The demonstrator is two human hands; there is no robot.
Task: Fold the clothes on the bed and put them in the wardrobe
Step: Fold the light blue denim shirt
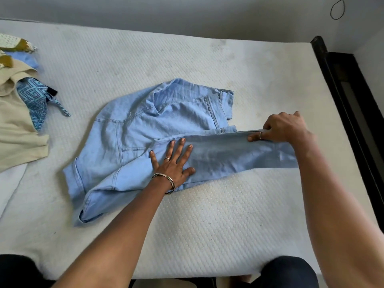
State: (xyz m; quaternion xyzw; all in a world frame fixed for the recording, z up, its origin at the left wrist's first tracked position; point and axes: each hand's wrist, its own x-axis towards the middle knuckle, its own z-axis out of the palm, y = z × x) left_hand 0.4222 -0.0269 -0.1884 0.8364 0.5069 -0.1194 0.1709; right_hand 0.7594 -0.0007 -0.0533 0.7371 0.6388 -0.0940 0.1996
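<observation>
A light blue denim garment (133, 138) lies spread on the white mattress (207, 215), partly folded, with one long part stretched out to the right. My left hand (173, 161) presses flat on the cloth near its middle, fingers spread. My right hand (284, 126) pinches the far edge of the stretched part near its right end, thumb and fingers curled round the fabric.
A pile of other clothes lies at the left edge: a beige garment (14, 132), a blue patterned cloth (36, 98) and a green-and-white printed piece (14, 43). A black bed frame (349, 96) runs along the right. A grey wall stands behind.
</observation>
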